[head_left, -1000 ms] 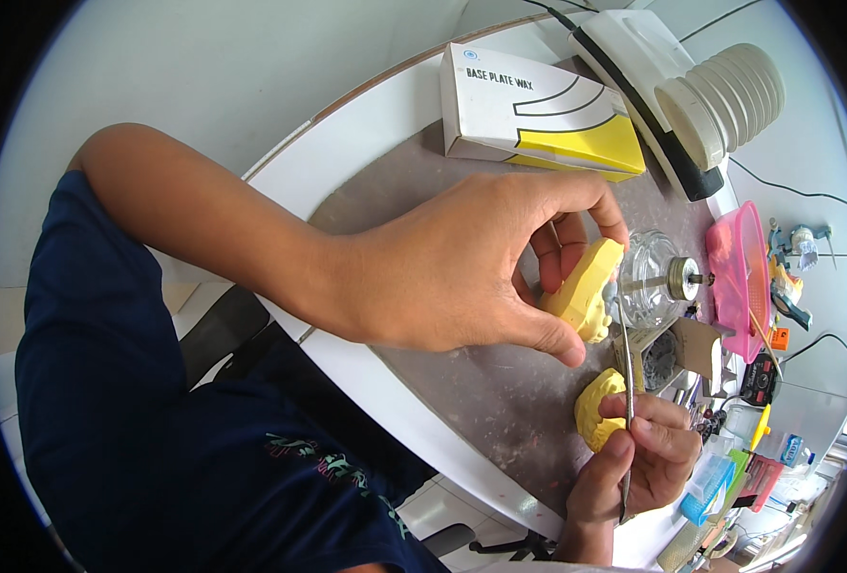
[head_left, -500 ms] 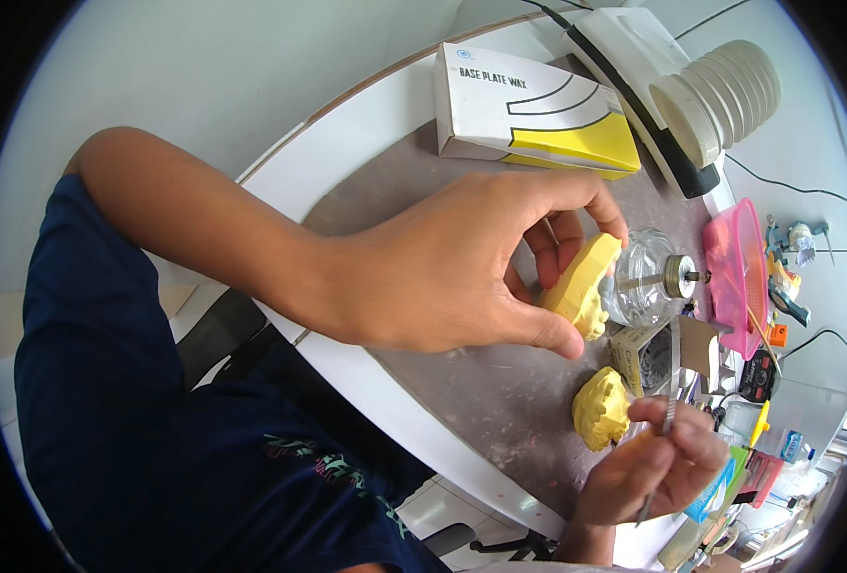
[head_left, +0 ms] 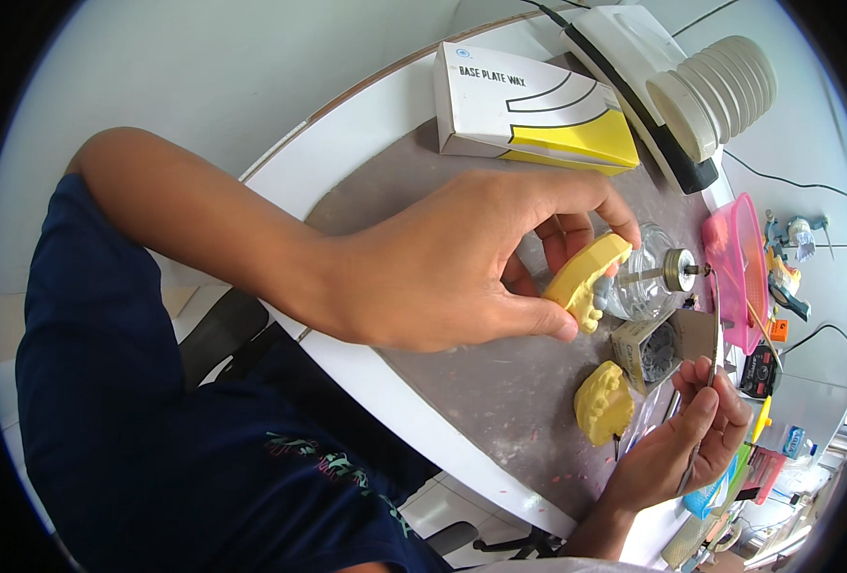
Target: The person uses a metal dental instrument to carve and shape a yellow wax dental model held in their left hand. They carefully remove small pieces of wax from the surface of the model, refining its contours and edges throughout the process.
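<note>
A yellow dental cast [head_left: 590, 267] with a grey patch along its teeth is pinched between the thumb and fingers of my left hand [head_left: 433, 263], held above the bench. My right hand [head_left: 686, 435] grips a thin metal wax carver [head_left: 716, 329]. The carver's far end reaches the wick at the metal cap of a glass spirit lamp [head_left: 645, 296]; I cannot make out a flame. Between my hands, a second yellow dental cast [head_left: 603, 409] rests on the bench mat [head_left: 481, 392].
A white and yellow carton [head_left: 538, 110] lies beyond my left hand, near a ribbed white hose [head_left: 719, 100]. An open small cardboard box [head_left: 657, 351] stands beside the lamp. Behind it is a pink plastic basket [head_left: 740, 277]; bottles and tools crowd the right side.
My right hand has moved away from the second cast, bringing the carver's end to the lamp's wick. The cast in my left hand has tilted slightly, showing more of its grey patch.
</note>
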`<state>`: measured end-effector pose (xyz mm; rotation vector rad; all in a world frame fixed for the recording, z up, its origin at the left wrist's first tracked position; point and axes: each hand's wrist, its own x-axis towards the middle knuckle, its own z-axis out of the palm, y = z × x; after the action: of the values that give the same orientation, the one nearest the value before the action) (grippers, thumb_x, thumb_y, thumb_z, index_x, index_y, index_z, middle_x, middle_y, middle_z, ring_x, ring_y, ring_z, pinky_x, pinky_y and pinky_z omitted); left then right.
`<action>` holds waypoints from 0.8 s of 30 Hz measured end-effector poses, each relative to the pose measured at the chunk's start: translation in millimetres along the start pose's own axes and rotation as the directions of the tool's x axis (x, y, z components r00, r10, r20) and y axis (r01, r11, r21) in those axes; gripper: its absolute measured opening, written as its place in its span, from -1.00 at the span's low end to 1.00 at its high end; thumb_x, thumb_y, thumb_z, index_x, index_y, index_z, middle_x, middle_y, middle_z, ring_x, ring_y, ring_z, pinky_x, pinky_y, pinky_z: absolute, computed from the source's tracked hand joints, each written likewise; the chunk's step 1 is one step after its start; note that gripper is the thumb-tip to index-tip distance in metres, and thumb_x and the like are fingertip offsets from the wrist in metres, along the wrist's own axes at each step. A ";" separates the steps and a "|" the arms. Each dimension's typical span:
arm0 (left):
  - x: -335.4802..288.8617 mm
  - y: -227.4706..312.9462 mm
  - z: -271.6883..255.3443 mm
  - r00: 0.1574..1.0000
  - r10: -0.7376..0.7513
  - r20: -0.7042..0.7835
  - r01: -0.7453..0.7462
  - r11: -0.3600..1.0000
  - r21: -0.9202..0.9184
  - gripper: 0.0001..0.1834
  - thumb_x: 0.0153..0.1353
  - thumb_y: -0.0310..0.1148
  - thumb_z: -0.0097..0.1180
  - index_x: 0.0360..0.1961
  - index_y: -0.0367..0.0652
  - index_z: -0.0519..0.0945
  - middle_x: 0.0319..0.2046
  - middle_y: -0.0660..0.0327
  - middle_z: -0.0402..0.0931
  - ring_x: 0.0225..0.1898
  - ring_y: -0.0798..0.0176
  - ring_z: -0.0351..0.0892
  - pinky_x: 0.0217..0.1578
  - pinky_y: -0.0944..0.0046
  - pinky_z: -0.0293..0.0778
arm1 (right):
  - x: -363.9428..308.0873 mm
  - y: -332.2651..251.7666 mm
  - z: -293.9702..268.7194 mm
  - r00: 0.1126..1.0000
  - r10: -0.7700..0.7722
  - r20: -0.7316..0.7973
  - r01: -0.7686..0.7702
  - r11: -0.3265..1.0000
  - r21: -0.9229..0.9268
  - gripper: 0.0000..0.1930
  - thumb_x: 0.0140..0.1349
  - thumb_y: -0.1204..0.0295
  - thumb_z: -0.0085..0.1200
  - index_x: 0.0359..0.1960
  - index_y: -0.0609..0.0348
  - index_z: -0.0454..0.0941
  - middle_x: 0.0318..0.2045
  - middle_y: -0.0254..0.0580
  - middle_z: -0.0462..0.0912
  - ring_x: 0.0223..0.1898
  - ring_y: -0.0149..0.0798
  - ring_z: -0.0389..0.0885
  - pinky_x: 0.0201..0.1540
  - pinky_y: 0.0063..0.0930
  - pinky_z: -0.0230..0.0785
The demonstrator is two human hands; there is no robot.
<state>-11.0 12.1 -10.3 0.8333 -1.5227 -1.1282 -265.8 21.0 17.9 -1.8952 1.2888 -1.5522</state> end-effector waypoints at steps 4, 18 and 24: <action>-1.7 -1.3 -0.6 1.000 0.025 -0.007 -0.025 1.000 0.014 -0.47 0.06 -0.57 0.36 0.07 -0.17 0.46 -0.26 0.09 0.53 -0.21 0.26 0.65 -0.18 0.29 0.69 | -0.6 -1.0 1.5 1.000 -0.010 0.005 0.010 1.000 0.003 -0.86 0.39 0.44 0.03 -0.15 0.28 0.45 -0.24 0.01 0.63 -0.27 -0.28 0.61 -0.17 -0.40 0.50; -1.7 9.2 -6.4 0.989 -0.139 0.058 0.139 0.990 0.001 -0.32 0.04 -0.56 0.40 0.23 -0.10 0.45 0.03 0.30 0.46 0.04 0.41 0.50 -0.06 0.38 0.58 | 4.7 -7.1 -18.4 0.996 -0.037 0.080 0.035 0.999 0.022 -0.79 0.31 0.44 0.17 -0.16 0.25 0.42 -0.29 0.02 0.62 -0.35 -0.29 0.57 -0.23 -0.47 0.45; 2.2 8.4 -2.2 0.984 -0.150 0.095 0.155 0.986 -0.053 -0.29 0.04 -0.56 0.41 0.25 -0.16 0.42 0.10 0.25 0.42 0.10 0.37 0.50 0.02 0.32 0.60 | -2.5 -16.3 -48.9 0.974 0.079 0.212 -0.064 0.995 -0.080 -0.84 0.28 0.54 0.14 -0.21 0.28 0.40 -0.38 0.00 0.60 -0.43 -0.34 0.58 -0.31 -0.54 0.47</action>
<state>-9.1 12.2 -1.5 0.8800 -1.5113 -1.3338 -303.6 43.8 44.6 -1.9752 1.3164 -1.2415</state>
